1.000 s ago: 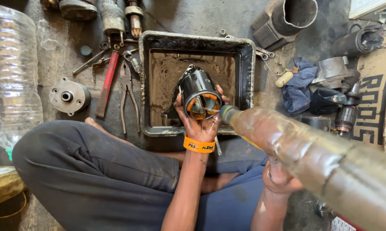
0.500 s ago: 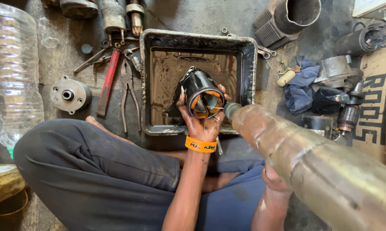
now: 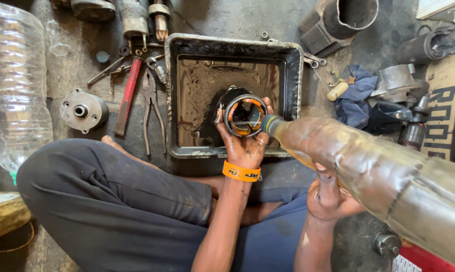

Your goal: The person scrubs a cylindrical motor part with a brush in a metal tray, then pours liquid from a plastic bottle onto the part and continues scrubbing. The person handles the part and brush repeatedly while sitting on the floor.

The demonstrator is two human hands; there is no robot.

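My left hand [image 3: 245, 146], with an orange wristband, grips a black cylindrical motor housing [image 3: 242, 113] with copper-coloured windings inside, held over a dirty metal tray [image 3: 232, 45]. My right hand [image 3: 331, 194] holds a grimy plastic bottle [image 3: 373, 168] tipped so its capped mouth sits at the housing's right rim. A thin stream runs from the bottle mouth across the housing's opening. I sit cross-legged on the floor, my knee at lower left.
Left of the tray lie pliers [image 3: 152, 108], a red-handled tool [image 3: 128, 95], spanners and a round metal end cover [image 3: 82, 110]. A large clear plastic bottle [image 3: 13, 80] stands far left. Motor parts, a blue rag [image 3: 358, 98] and a finned cylinder [image 3: 338, 20] sit at right.
The housing and the bottle mouth stay together over the tray. The view has shifted slightly; the bottle remains tipped at the housing's opening.
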